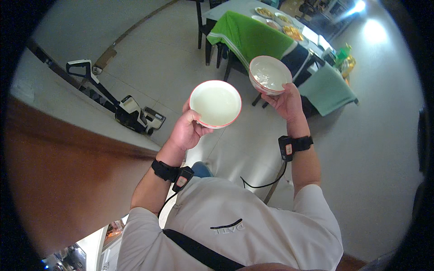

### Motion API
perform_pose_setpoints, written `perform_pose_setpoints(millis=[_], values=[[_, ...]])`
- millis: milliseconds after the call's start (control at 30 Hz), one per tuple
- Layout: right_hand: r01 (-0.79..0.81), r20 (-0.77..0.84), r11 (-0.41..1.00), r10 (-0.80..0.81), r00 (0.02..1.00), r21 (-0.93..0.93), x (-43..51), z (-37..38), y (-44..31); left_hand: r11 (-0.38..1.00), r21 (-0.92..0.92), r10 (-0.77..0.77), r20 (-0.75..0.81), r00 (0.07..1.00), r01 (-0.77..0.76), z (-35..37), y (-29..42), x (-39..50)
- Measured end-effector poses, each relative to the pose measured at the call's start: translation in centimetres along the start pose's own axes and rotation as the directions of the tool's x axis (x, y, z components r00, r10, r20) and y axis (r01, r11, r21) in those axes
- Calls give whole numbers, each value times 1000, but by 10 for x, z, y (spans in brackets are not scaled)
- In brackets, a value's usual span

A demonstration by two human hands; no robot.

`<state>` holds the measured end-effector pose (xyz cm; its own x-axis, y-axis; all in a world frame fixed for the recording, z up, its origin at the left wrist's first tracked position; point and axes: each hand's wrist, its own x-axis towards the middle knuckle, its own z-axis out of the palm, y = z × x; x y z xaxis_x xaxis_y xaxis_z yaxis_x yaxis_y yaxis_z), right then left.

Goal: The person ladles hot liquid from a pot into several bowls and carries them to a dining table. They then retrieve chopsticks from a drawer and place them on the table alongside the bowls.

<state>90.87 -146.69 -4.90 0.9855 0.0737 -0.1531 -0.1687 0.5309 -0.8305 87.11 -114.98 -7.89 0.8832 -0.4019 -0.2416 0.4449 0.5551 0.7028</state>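
My left hand point(190, 130) grips a red-rimmed white bowl point(216, 104) by its near left edge, thumb at the rim and fingers underneath. A pale, even surface shows within that bowl; whether it is liquid or the bare inside, I cannot tell. Farther forward and to the right, my right hand point(284, 101) holds a second red-rimmed bowl point(270, 75), with bright glints inside and a red pattern on its outer wall. The two bowls are apart, both above the tiled floor. Each wrist wears a black strap with a small cabled box.
Ahead stands a dining table point(223, 12) with several plates of food point(293, 33), a green cloth point(251, 37) and dark chairs. A pale green cloth point(328, 89) hangs at its right end, beside bottles point(346, 62). A vacuum cleaner point(130, 108) stands by the left wall.
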Motion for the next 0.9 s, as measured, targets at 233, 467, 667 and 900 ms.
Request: perform_pose_setpoints(millis=[233, 467, 667, 900], values=[[-26, 165, 999, 18, 986, 44, 136, 20, -53, 995, -26, 96, -45, 994, -97, 9, 53, 91], [-59, 192, 998, 57, 980, 2, 264, 42, -83, 991, 29, 136, -149, 979, -133, -2, 114, 181], [-38, 185, 998, 29, 982, 45, 387, 58, -98, 986, 39, 166, -226, 960, -161, -23, 166, 266], [-52, 226, 995, 31, 974, 89, 539, 70, -101, 974, -19, 218, -204, 955, -226, -67, 231, 383]])
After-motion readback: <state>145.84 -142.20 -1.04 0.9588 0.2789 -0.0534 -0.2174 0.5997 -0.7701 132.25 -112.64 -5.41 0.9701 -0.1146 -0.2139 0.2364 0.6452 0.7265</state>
